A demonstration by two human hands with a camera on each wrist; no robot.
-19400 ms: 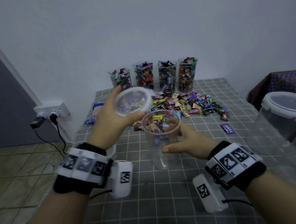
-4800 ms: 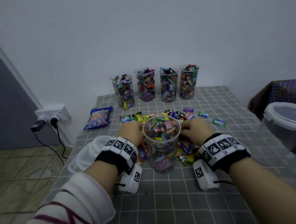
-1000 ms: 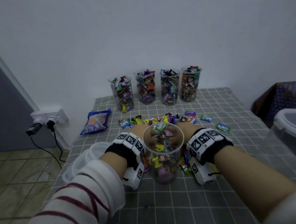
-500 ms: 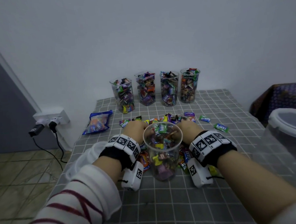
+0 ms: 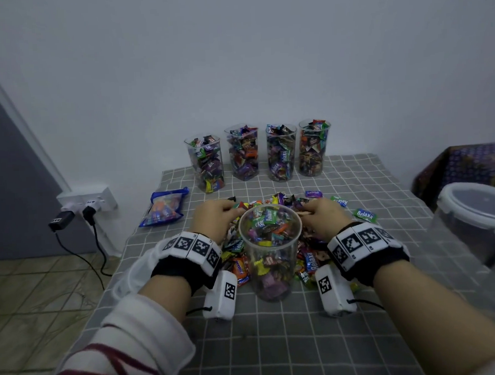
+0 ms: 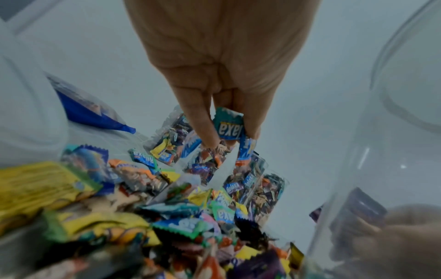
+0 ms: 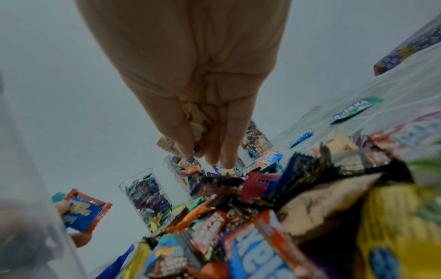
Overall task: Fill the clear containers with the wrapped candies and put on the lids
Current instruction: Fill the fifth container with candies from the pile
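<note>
Wrist views show my left hand [image 6: 214, 79] and right hand [image 7: 190, 79] each pinching wrapped candies [image 6: 227, 125], flanking the container [image 5: 271, 252] for quick drops.

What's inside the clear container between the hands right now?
The clear container holds mixed wrapped candies nearly to its rim, and it has no lid on. Candies lying deeper in the middle are covered by those around them.

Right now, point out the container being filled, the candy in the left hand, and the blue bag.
container being filled [image 5: 271, 260], head view, clear front wall.
candy in the left hand [image 6: 227, 125], left wrist view, blue wrapper face.
blue bag [image 5: 164, 207], head view, middle of bag.
</note>
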